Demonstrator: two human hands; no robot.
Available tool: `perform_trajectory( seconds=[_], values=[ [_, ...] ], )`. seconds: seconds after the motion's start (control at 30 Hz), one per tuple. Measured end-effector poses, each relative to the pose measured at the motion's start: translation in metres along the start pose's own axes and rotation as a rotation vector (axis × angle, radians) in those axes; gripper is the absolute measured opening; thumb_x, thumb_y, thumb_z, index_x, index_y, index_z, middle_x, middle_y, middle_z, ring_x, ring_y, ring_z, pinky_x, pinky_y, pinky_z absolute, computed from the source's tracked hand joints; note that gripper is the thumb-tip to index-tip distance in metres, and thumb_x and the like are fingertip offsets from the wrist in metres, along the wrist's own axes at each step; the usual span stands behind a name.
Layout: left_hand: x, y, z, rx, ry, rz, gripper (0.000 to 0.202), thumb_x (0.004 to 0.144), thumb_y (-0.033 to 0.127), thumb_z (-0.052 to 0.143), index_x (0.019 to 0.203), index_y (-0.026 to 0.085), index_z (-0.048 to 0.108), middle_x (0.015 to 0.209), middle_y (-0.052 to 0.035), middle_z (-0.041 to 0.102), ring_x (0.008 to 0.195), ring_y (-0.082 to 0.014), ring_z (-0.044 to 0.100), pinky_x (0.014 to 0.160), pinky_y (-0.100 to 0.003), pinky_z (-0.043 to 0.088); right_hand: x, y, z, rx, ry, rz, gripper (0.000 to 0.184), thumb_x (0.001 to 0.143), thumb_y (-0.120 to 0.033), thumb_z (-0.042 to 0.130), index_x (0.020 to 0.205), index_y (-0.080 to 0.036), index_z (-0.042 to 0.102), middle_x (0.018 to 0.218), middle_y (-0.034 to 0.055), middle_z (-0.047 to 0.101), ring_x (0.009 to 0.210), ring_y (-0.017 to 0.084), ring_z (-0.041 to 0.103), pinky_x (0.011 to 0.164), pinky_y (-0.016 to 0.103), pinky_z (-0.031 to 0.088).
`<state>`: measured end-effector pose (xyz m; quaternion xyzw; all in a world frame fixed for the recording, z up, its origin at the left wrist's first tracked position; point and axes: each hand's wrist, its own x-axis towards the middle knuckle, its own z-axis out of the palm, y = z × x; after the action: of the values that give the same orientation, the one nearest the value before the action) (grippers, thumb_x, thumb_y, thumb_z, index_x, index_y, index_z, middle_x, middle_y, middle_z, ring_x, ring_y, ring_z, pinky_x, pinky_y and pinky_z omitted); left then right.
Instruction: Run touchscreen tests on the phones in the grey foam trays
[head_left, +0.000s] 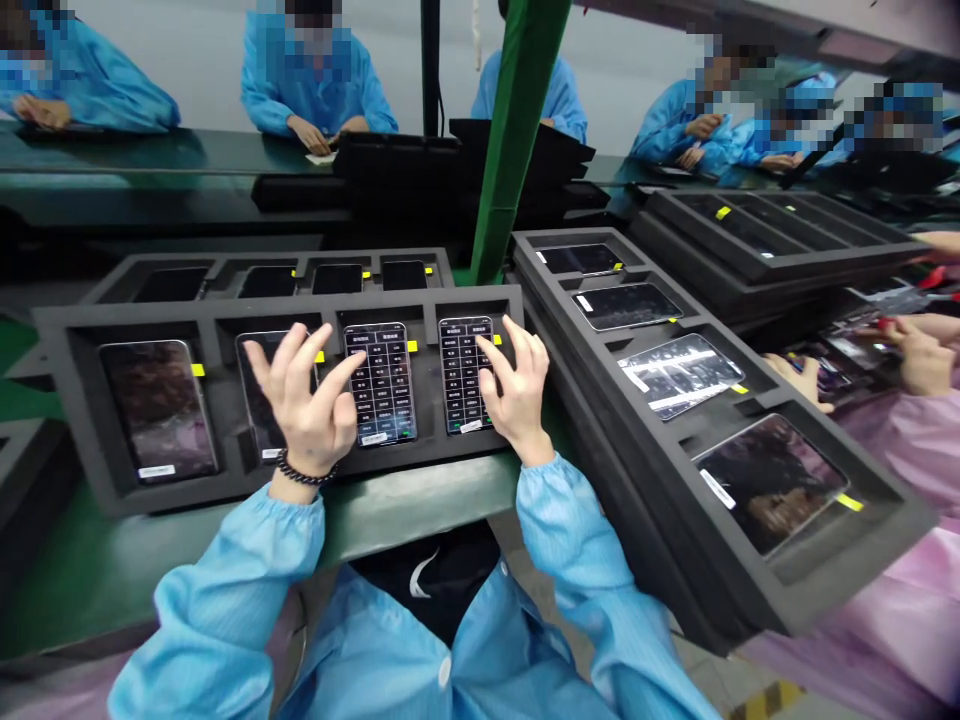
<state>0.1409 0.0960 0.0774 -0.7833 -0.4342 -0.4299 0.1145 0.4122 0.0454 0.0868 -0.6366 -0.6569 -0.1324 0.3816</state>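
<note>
My left hand (309, 405), with a dark beaded bracelet (306, 470) at the wrist, has its fingers spread. Its index fingertip is at the lit screen of a smartphone (386, 390) showing a grid of buttons. My right hand (517, 388) is also open, index fingertip at the lit screen of a second smartphone (463, 380) with a like grid. Both phones lie in slots of a black foam tray (427, 445). Partly behind my left hand lies a dark-screened phone (259, 400); another dark phone (159, 410) fills the leftmost slot. Yellow tabs stick out beside the phones.
Behind stands another foam tray (225, 262) of phones. At right, stacked trays (600, 400) hold several phones. A green post (517, 140) rises beyond. A co-worker's hands (919, 355) and pink sleeve are at far right. Several people in blue sit across the green bench (180, 150).
</note>
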Motion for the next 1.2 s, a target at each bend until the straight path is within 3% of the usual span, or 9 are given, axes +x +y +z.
perform_trajectory(
  seconds=[0.1,0.33,0.53,0.63,0.73,0.83,0.93,1.03,1.2],
  values=[
    [-0.002,-0.002,0.010,0.013,-0.142,-0.055,0.053,0.099,0.044,0.027,0.133,0.030,0.065,0.162,-0.0071,0.040,0.157,-0.0316,0.027,0.131,-0.069,0.004,-0.002,-0.001,0.006,-0.008,-0.046,-0.049,0.042,0.102,-0.035,0.042,0.137,-0.032,0.065,0.155,0.0030,0.053,0.147,0.029,0.044,0.128,0.056,0.025],
    [-0.010,-0.006,0.012,-0.021,-0.110,-0.029,0.051,0.099,0.040,0.033,0.140,0.029,0.062,0.167,-0.0066,0.030,0.160,-0.0319,0.019,0.130,-0.069,-0.003,-0.003,0.004,0.010,0.034,-0.111,-0.041,0.045,0.102,-0.036,0.047,0.145,-0.036,0.057,0.165,0.0022,0.040,0.149,0.031,0.040,0.129,0.060,0.018],
    [-0.003,-0.003,0.013,-0.020,-0.227,-0.064,0.050,0.100,0.044,0.036,0.145,0.033,0.057,0.172,-0.0062,0.020,0.161,-0.0355,0.015,0.128,-0.071,-0.004,-0.001,0.001,0.011,0.061,-0.117,-0.033,0.044,0.102,-0.036,0.048,0.145,-0.034,0.056,0.167,0.0044,0.037,0.149,0.033,0.039,0.129,0.061,0.016],
    [-0.005,-0.005,0.014,-0.053,-0.103,-0.076,0.058,0.101,0.050,0.028,0.148,0.027,0.053,0.171,-0.0095,0.023,0.160,-0.0341,0.018,0.130,-0.064,-0.005,-0.004,0.006,0.011,0.140,0.050,0.037,0.052,0.102,-0.038,0.045,0.153,-0.028,0.046,0.168,0.0090,0.032,0.152,0.033,0.036,0.126,0.058,0.026],
    [-0.008,-0.008,0.017,-0.089,0.023,-0.121,0.070,0.100,0.057,0.019,0.149,0.019,0.052,0.167,-0.0139,0.029,0.159,-0.0332,0.020,0.132,-0.057,-0.006,-0.007,0.019,0.015,0.344,0.142,0.312,0.060,0.100,-0.041,0.042,0.157,-0.023,0.036,0.160,0.0146,0.044,0.145,0.031,0.047,0.119,0.055,0.038],
    [-0.008,-0.009,0.021,-0.102,0.052,-0.151,0.070,0.100,0.056,0.019,0.148,0.016,0.052,0.165,-0.0160,0.033,0.159,-0.0313,0.021,0.133,-0.052,-0.005,-0.006,0.032,0.020,0.538,0.052,0.563,0.056,0.098,-0.051,0.045,0.143,-0.019,0.055,0.138,0.0151,0.067,0.127,0.032,0.064,0.111,0.053,0.047],
    [-0.007,-0.009,0.022,-0.105,0.070,-0.153,0.068,0.101,0.054,0.021,0.149,0.016,0.050,0.164,-0.0160,0.035,0.159,-0.0298,0.022,0.133,-0.052,-0.004,-0.005,0.036,0.026,0.584,0.032,0.598,0.056,0.097,-0.060,0.046,0.126,-0.017,0.068,0.128,0.0148,0.073,0.122,0.032,0.066,0.109,0.051,0.050],
    [-0.006,-0.014,0.018,-0.092,0.068,-0.171,0.071,0.100,0.058,0.019,0.150,0.017,0.049,0.164,-0.0155,0.035,0.160,-0.0300,0.020,0.133,-0.052,-0.005,-0.008,0.028,0.032,0.613,0.057,0.599,0.061,0.097,-0.063,0.044,0.130,-0.016,0.066,0.135,0.0157,0.069,0.126,0.030,0.064,0.110,0.048,0.051],
    [-0.011,-0.026,0.008,-0.056,0.108,-0.215,0.065,0.100,0.055,0.023,0.148,0.023,0.052,0.166,-0.0100,0.034,0.160,-0.0293,0.019,0.134,-0.051,-0.005,-0.009,0.011,0.037,0.650,0.040,0.571,0.056,0.099,-0.053,0.046,0.138,-0.015,0.060,0.131,0.0163,0.070,0.117,0.028,0.069,0.100,0.045,0.057]
  ],
)
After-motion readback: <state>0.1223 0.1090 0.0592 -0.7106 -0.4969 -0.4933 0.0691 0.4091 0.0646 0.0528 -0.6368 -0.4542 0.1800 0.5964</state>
